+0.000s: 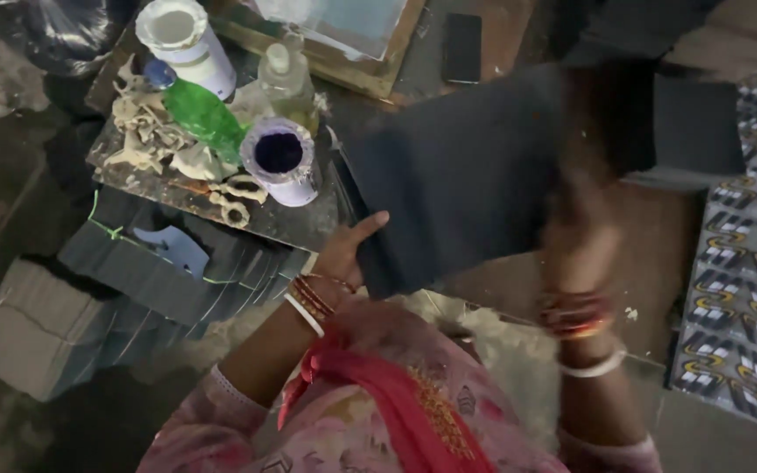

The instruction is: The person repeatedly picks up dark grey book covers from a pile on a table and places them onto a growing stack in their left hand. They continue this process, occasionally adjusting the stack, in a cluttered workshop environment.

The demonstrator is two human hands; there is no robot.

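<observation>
Both hands are gripping a dark sheet (470, 188): left hand (348, 254) is pinching its lower corner, right hand (584, 236) is blurring, grip unclear.

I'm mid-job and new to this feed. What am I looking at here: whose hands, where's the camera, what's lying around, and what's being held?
One picture, from a camera worn on a person's head, looking down. No machine: two bare hands with bangles. The left hand grips the lower edge of a dark sheet; the right hand, blurred, is on the same sheet. On a board to the left stand a white cup of dark liquid, a clear bottle, a green bottle and a white tube. Patterned sheets lie at right.
</observation>
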